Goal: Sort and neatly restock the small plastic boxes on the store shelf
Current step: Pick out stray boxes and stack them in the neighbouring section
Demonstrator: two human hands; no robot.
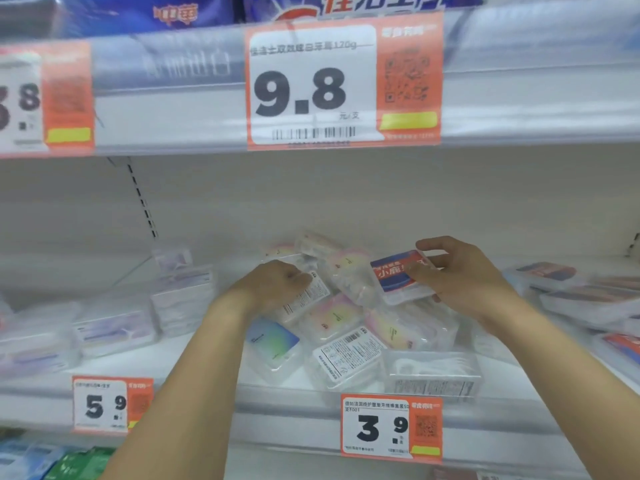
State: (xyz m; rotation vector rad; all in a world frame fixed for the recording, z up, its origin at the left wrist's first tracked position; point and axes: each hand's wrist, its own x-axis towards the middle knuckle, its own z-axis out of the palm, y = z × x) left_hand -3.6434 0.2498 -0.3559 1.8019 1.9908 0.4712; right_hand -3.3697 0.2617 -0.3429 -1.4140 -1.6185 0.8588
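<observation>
Both hands' grips closed on boxes [401,277].

Jumbled heap of clear small plastic boxes [346,327] mid-shelf, labels facing every way.

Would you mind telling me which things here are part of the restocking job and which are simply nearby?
Part of the job:
- red-and-blue labelled box, held by the right hand
- box with the printed white label, under the left hand
- jumbled pile of clear boxes

Simply nearby:
- 9.8 price tag
- 3.9 price tag
- 5.9 price tag
</observation>
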